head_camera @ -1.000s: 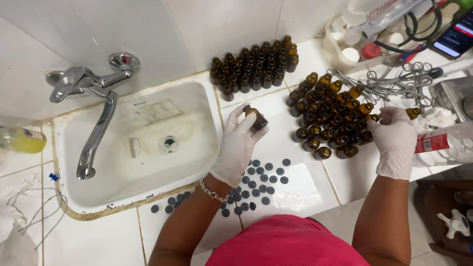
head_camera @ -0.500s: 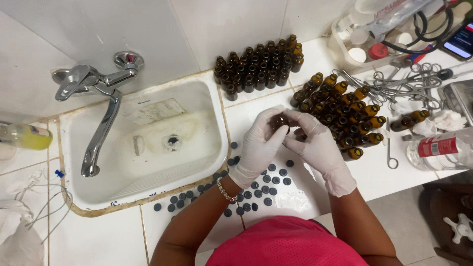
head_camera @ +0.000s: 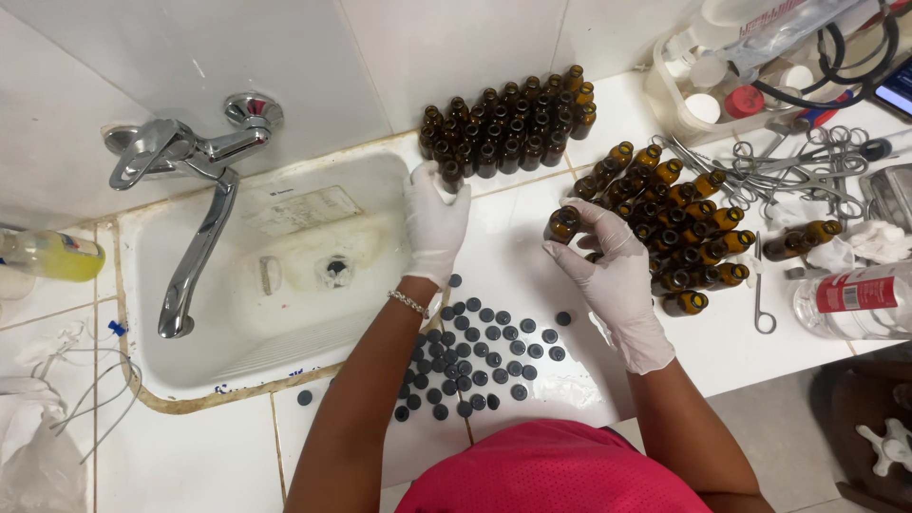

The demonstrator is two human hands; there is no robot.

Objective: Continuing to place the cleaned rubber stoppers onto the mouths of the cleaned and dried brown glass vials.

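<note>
My left hand (head_camera: 435, 226), in a white glove, reaches to the near left corner of the upright group of small brown glass bottles (head_camera: 513, 128) by the wall. Its fingertips close on one brown bottle (head_camera: 452, 175) at that corner. My right hand (head_camera: 613, 275), also gloved, holds another small brown bottle (head_camera: 562, 225) just left of a heap of brown bottles lying on their sides (head_camera: 679, 223). Several black caps (head_camera: 480, 356) are scattered on the white counter between my forearms.
A white sink (head_camera: 190, 375) with a chrome tap (head_camera: 195, 204) lies left of my left hand. Metal scissors and forceps (head_camera: 798, 166) lie at the right, beside a clear plastic bottle with a red label (head_camera: 850, 299). A tray of containers (head_camera: 722, 85) stands at the back right.
My hands were together over the counter; now they have parted. The left went up to the upright bottles with a bottle, and the right took one from the heap.
</note>
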